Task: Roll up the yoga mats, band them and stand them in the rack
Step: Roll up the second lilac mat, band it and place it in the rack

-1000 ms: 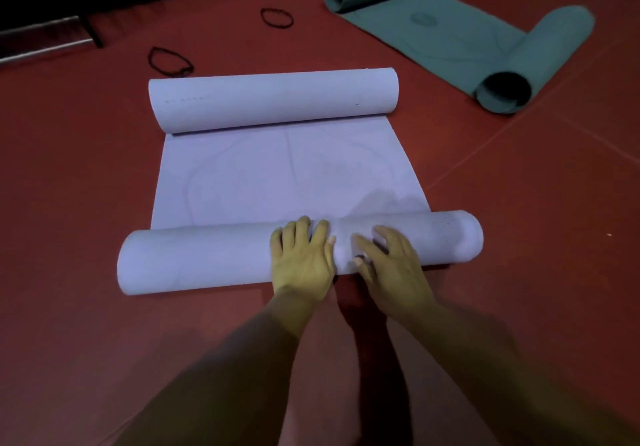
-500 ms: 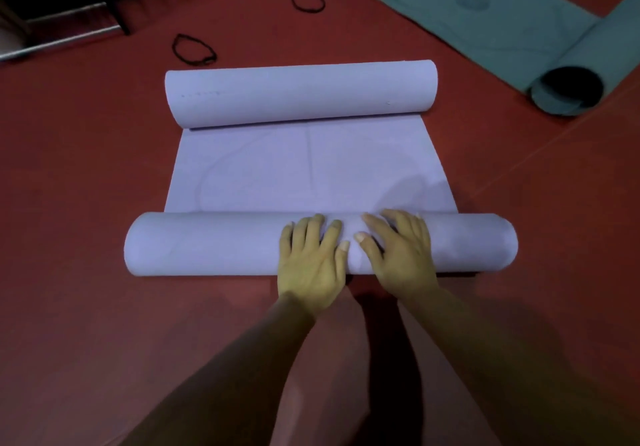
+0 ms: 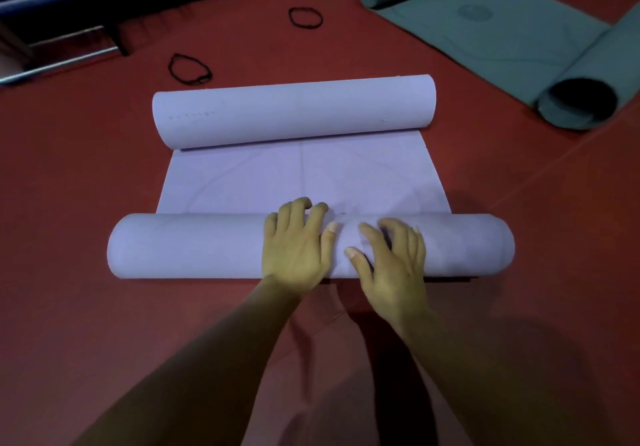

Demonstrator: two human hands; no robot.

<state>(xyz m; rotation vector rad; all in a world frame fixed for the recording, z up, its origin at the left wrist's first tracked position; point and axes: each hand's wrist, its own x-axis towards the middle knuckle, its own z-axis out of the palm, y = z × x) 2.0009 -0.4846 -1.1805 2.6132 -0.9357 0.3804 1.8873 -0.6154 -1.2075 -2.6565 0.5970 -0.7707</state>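
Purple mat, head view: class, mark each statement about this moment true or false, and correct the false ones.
1. The left hand and right hand press on the near roll of the purple mat. True.
2. The purple mat is rolled up completely. False: part of it lies flat between the near roll and a far roll.
3. Two black bands lie loose on the red floor beyond it. True.
4. The green mat is banded. False: it lies partly unrolled, curled at both ends, with no band on it.
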